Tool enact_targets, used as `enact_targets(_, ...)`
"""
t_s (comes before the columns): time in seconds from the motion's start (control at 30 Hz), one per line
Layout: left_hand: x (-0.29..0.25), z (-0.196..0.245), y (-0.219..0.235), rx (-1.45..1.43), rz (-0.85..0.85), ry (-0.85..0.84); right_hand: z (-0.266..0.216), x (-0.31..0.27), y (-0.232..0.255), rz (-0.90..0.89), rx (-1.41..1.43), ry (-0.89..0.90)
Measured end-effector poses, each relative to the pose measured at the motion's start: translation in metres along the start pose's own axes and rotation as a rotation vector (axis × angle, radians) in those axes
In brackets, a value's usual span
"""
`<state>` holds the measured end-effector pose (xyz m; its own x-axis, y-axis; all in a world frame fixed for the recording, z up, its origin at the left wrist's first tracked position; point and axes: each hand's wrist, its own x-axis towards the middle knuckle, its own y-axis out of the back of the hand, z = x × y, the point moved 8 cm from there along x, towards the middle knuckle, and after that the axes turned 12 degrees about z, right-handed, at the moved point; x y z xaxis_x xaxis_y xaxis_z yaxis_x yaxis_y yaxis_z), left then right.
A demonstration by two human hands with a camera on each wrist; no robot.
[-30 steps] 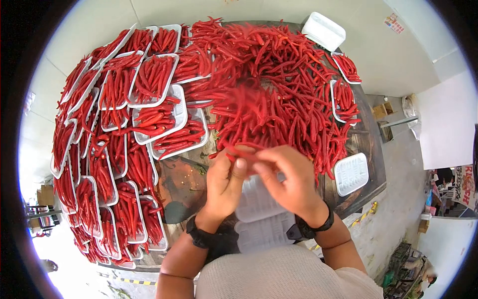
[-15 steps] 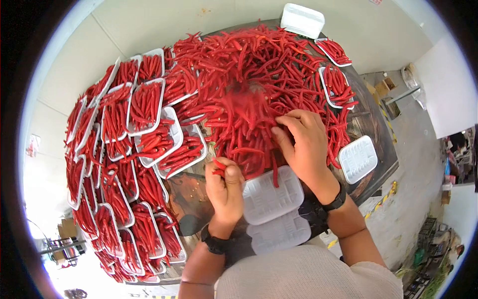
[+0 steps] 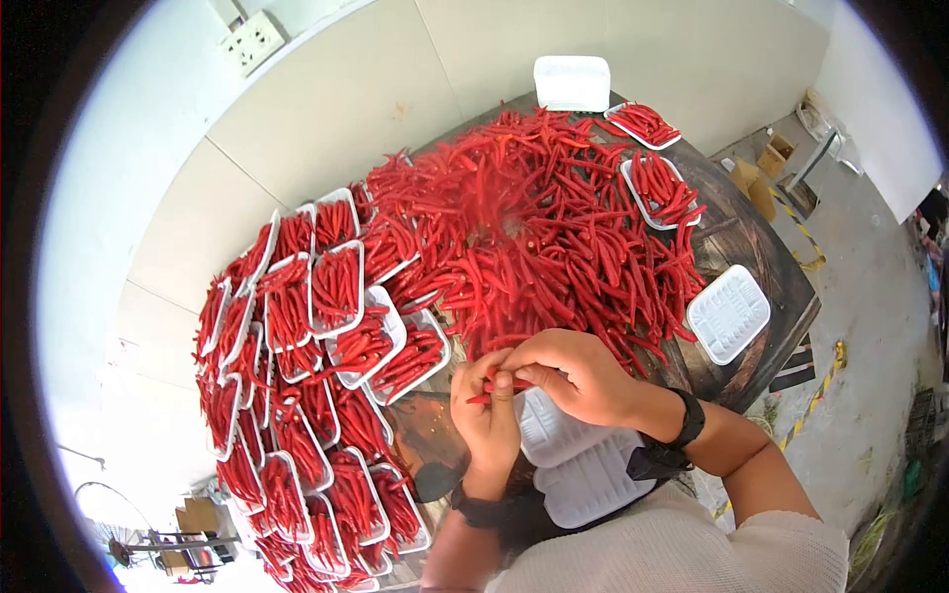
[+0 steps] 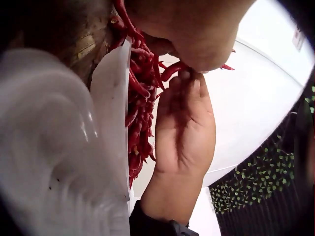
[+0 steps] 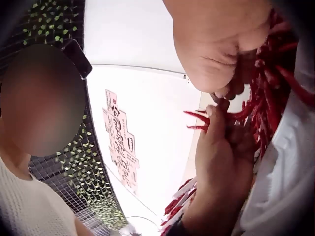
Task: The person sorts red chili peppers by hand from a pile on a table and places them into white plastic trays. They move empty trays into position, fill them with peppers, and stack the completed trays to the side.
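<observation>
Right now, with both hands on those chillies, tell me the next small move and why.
Probably lower the chillies into the empty white tray just below the hands. The left hand grips a few and the right hand pinches their ends beside it, so the small bunch looks gathered. That tray holds nothing, unlike the filled trays to the left.

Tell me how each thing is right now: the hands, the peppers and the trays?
Left hand: holds red chili peppers.
Right hand: pinches the same peppers.
Big heap of loose red chili peppers: piled on the dark wooden table.
White foam trays on the left: filled, stacked.
White foam tray under the hands: empty.
White foam tray at the table's right edge: empty.
</observation>
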<state>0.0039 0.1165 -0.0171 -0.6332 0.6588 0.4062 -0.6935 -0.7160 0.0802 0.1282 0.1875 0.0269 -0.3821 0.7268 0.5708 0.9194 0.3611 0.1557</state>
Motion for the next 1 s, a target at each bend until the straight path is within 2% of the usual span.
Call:
enact_targets(0.03, 0.001, -0.004, 0.002, 0.060, 0.025, 0.000, 0.000, 0.001, 0.005, 0.011, -0.001, 0.011)
enact_targets(0.1, 0.001, -0.008, 0.007, 0.108, 0.067, -0.083, -0.015, 0.011, 0.029, 0.177, -0.431, 0.246)
enact_targets(0.13, 0.002, -0.006, 0.011, 0.158, 0.118, -0.151, -0.010, 0.016, 0.043, 0.253, -0.588, 0.217)
enact_targets(0.17, 0.005, 0.014, 0.010, 0.270, 0.141, -0.401, -0.006, 0.021, 0.054, 0.247, -0.739, 0.190)
enact_targets(0.2, 0.004, 0.015, 0.007, 0.267, 0.144, -0.412, -0.003, 0.022, 0.064, 0.240, -0.888, 0.162)
enact_targets(0.23, 0.004, 0.009, 0.004, 0.010, 0.133, -0.297, -0.002, 0.019, 0.069, 0.249, -0.887, 0.173)
enact_targets(0.27, 0.004, 0.003, -0.001, -0.244, 0.118, -0.181, 0.008, 0.017, 0.069, 0.164, -0.994, 0.135)
enact_targets(0.3, -0.002, -0.002, -0.004, -0.313, 0.067, 0.013, 0.017, 0.016, 0.066, 0.081, -1.100, 0.096)
enact_targets(0.43, -0.005, 0.004, 0.000, -0.159, 0.023, -0.108, 0.011, 0.017, 0.065, 0.160, -1.038, 0.154)
enact_targets(0.47, -0.004, 0.007, -0.001, -0.165, 0.029, -0.122, 0.003, 0.020, 0.067, 0.245, -0.886, 0.175)
enact_targets(0.5, -0.002, 0.005, -0.004, -0.154, 0.048, -0.068, -0.005, 0.022, 0.070, 0.322, -0.734, 0.197)
enact_targets(0.53, -0.001, 0.001, -0.006, -0.143, 0.067, -0.009, -0.012, 0.020, 0.065, 0.321, -0.735, 0.210)
enact_targets(0.6, 0.000, -0.001, -0.015, -0.210, 0.028, 0.020, -0.015, 0.011, 0.039, 0.148, -0.185, 0.006)
enact_targets(0.67, -0.008, 0.004, -0.017, -0.267, -0.019, 0.059, -0.011, -0.003, 0.011, -0.048, -0.092, -0.041)
enact_targets(0.7, -0.010, 0.008, -0.022, -0.364, -0.089, 0.154, -0.019, -0.006, 0.008, 0.042, -0.060, 0.134)
enact_targets(0.73, -0.010, 0.012, -0.029, -0.464, -0.160, 0.243, -0.017, -0.005, 0.010, 0.047, -0.061, 0.147)
enact_targets(0.8, -0.009, 0.004, -0.024, -0.482, -0.124, 0.260, -0.016, -0.003, 0.007, -0.066, -0.042, 0.131)
enact_targets(0.83, -0.005, -0.002, -0.017, -0.489, -0.015, 0.292, -0.015, 0.001, 0.014, -0.012, -0.054, 0.218)
enact_targets(0.87, -0.002, -0.009, -0.010, -0.495, 0.096, 0.328, -0.013, 0.007, 0.020, -0.007, -0.055, 0.229)
enact_targets(0.93, 0.002, -0.019, -0.008, -0.469, 0.089, 0.281, 0.000, 0.017, 0.052, 0.232, -0.529, 0.175)
enact_targets(1.0, 0.007, -0.011, -0.010, -0.298, 0.094, -0.052, 0.019, 0.013, 0.056, 0.191, -0.616, 0.191)
